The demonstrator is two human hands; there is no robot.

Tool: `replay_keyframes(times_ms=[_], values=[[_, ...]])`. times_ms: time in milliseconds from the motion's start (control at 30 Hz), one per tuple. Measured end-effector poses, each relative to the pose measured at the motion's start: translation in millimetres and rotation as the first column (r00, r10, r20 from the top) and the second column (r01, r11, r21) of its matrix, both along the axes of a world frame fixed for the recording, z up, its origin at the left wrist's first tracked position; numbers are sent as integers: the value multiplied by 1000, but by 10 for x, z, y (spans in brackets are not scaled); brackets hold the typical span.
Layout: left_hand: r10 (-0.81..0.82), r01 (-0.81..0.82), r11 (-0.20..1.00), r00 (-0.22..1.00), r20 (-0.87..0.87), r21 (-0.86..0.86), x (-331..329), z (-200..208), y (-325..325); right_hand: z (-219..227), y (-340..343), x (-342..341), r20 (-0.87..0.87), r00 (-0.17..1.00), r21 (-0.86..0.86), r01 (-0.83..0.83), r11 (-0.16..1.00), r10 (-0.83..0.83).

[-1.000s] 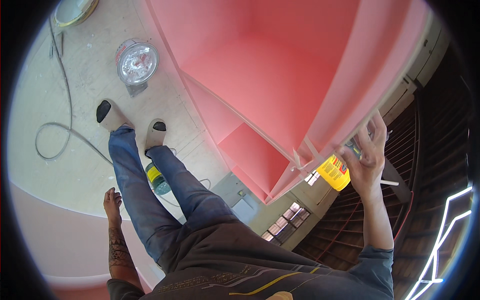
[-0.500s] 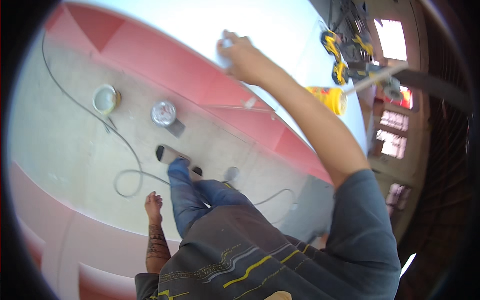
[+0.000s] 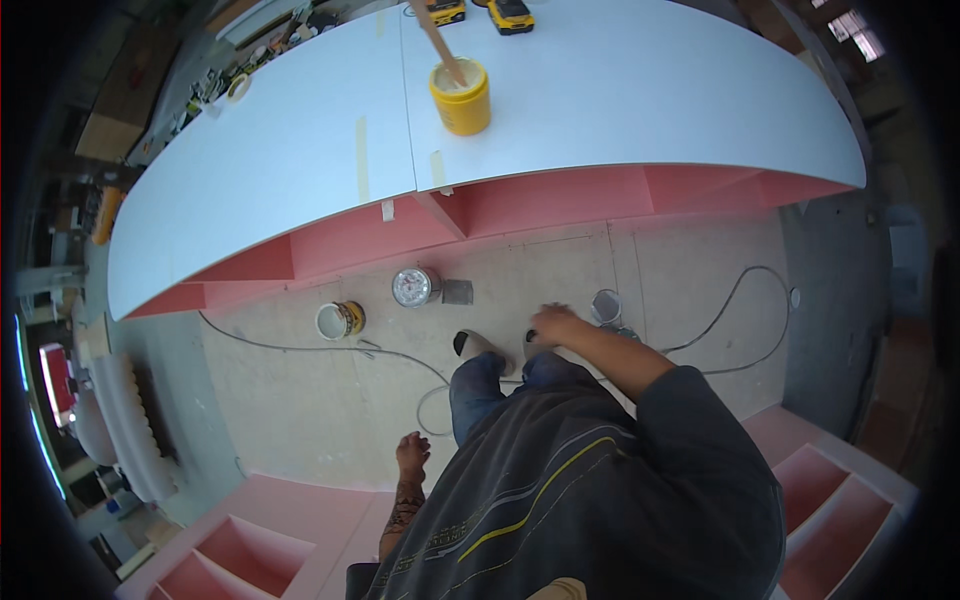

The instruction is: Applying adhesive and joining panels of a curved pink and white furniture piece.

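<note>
My left hand (image 3: 412, 456) hangs low over the floor at my left side, its fingers loosely bent and somewhat apart, with nothing seen in them. My right hand (image 3: 553, 325) is in front of my body, above my right shoe (image 3: 532, 342). Its fingers are smeared by motion, so whether they hold anything does not show. To its right stands an open container (image 3: 605, 306) on the floor. Farther off, a yellow tub (image 3: 461, 105) with a wooden stick (image 3: 440, 45) leaning in it sits on the white panel top (image 3: 270, 180).
Pink compartments (image 3: 550, 205) run under the panel's near edge. An open can (image 3: 332, 321), a silver-topped can (image 3: 411, 287) and a grey flat piece (image 3: 458, 292) lie on the floor. A hose (image 3: 300, 348) loops around my feet. Yellow-black power tools (image 3: 511, 15) rest at the back.
My right hand has left the white surface and dropped back toward my body. The whole view has swung round, so the panel now spans the top. My left arm still hangs down.
</note>
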State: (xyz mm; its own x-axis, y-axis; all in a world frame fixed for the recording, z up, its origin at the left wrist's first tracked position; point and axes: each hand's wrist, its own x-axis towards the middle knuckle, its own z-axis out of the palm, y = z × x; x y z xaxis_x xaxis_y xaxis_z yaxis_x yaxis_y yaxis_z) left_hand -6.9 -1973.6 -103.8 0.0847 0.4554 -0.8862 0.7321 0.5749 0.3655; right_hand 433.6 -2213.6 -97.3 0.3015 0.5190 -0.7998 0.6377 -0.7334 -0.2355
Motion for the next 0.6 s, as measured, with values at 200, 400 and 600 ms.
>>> replay_keyframes(times_ms=[200, 400, 600], values=[[-898, 829, 384, 438, -45, 406, -185, -500, 356, -493, -2547, 19, 40, 681, 151, 720, 678, -732], [-727, 716, 679, 687, 10, 160, 911, 45, 1015, -879, -3333, -946, 71, -51, 479, 878, -11, -996], [-723, 692, 665, 691, 9, 281, 1945, 534, 1602, -936, -2555, -2104, -140, -92, 354, 925, -137, -986]])
